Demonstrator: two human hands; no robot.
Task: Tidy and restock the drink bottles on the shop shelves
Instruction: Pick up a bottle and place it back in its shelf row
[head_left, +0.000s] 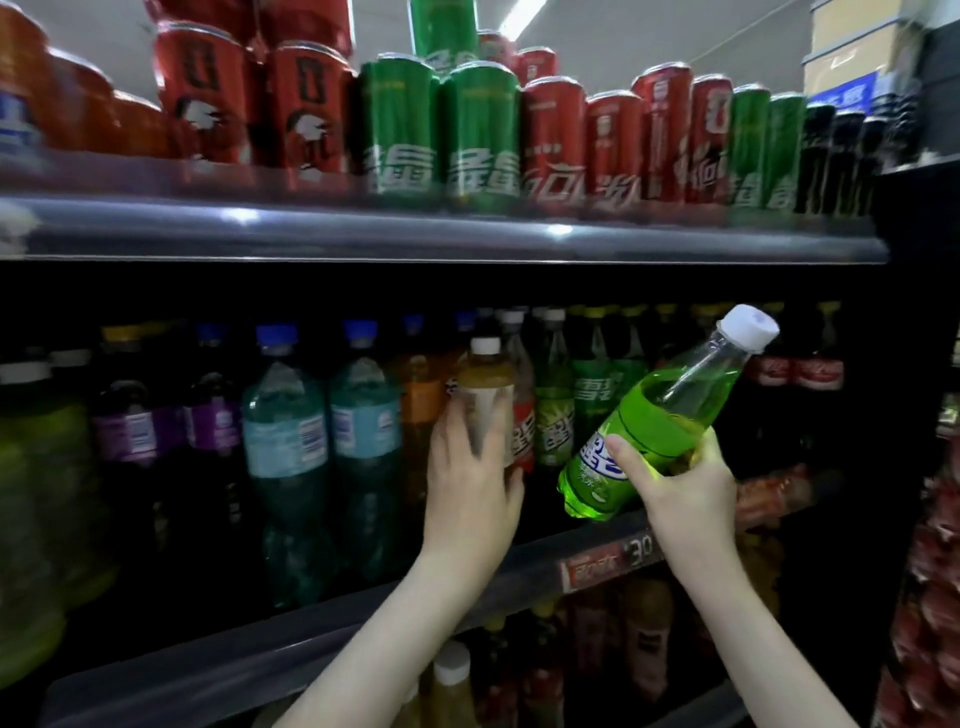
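While the right hand (680, 483) gripped the green bottle (649, 421) low on its body, the bottle hung tilted in front of the middle shelf (311, 649), white cap (750, 326) up and to the right, base down near the shelf's front edge. Fingers were wrapped across the lower label, thumb (621, 452) pressed on the near side. That bottle looked nearly full, so it probably weighed a fair bit for its size, and thin clear plastic like that would likely give a little under a hard squeeze. A hold around the waist, as it was, seemed sound; the smooth label might slip if the palm were damp.

Over on the other side, the left hand (470, 467) was closed round a yellow bottle (485, 395) standing upright on the same shelf, fingers curled over its pale label, its white cap clear above them. Whether it was being lifted or merely steadied could not be told. It stood tight among its neighbours: an orange bottle (418, 395) on its left, a red-labelled bottle (522, 415) touching on its right.

Further left stood two teal bottles (285, 426) with blue caps, and dark ones with purple labels (127, 434). Above, red and green cans (480, 130) lined the top shelf. A price tag (610, 561) showed on the shelf rail below the green bottle.

My read: a gap would need opening in that crowded row before the green one could go in upright, and neighbours could topple if nudged.
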